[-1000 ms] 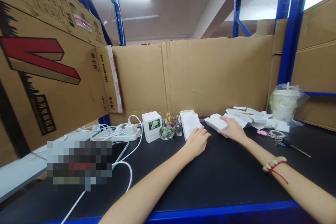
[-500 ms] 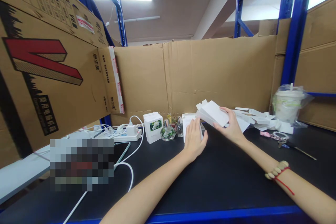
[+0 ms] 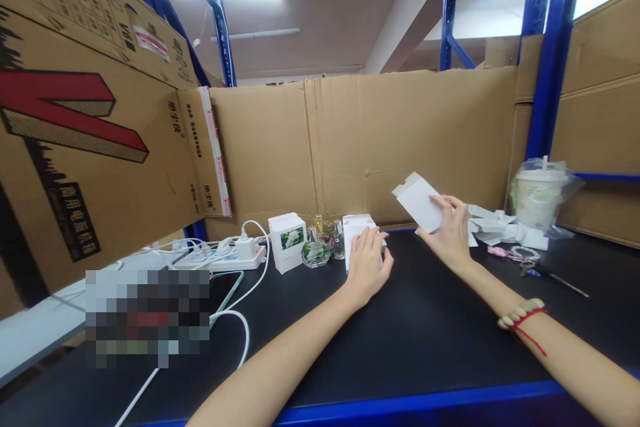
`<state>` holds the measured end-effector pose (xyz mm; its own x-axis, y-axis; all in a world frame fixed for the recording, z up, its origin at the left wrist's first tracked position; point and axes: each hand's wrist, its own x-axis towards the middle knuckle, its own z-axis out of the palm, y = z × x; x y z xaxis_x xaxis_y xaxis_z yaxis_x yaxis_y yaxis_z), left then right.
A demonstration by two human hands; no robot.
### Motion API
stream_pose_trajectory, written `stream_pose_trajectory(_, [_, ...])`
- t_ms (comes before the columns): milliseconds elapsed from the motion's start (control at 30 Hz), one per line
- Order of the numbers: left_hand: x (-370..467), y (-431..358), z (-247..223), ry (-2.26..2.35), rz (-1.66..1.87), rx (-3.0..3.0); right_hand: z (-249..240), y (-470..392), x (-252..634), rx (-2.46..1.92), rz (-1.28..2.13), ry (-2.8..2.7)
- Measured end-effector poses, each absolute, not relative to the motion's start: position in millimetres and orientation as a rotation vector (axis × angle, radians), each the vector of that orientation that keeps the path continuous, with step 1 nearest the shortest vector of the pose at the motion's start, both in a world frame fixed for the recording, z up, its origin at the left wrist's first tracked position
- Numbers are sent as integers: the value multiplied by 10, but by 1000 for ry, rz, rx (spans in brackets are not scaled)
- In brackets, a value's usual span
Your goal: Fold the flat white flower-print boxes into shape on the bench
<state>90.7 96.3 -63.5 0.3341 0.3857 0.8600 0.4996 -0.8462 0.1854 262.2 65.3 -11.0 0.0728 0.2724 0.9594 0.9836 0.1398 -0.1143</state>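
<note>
Black blue-edged shelf top (image 3: 420, 333) carrying white power strip (image 3: 225, 255) far left, glass perfume bottles (image 3: 320, 248), flat white cartons (image 3: 495, 225) far right
</note>
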Motion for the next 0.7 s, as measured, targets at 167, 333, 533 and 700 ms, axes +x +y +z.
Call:
stream_pose_trajectory(167, [842,928,-543,-1421,-1766,-2330,-99,628,2523,-1836,-356,-1356])
stream_pose_trajectory(333, [821,915,-435,-2024,-1814,-2253,14,539,2447,-2185,-181,-1307])
stream_pose_trajectory(533, [832,880,-439,-1890,-1808,-2304,27,508,2427,-2410,-240,-1499])
stream_pose_trajectory(700, [826,874,-429,-1956,-1815,-2317,21,498,2435,-2500,-230,-1525])
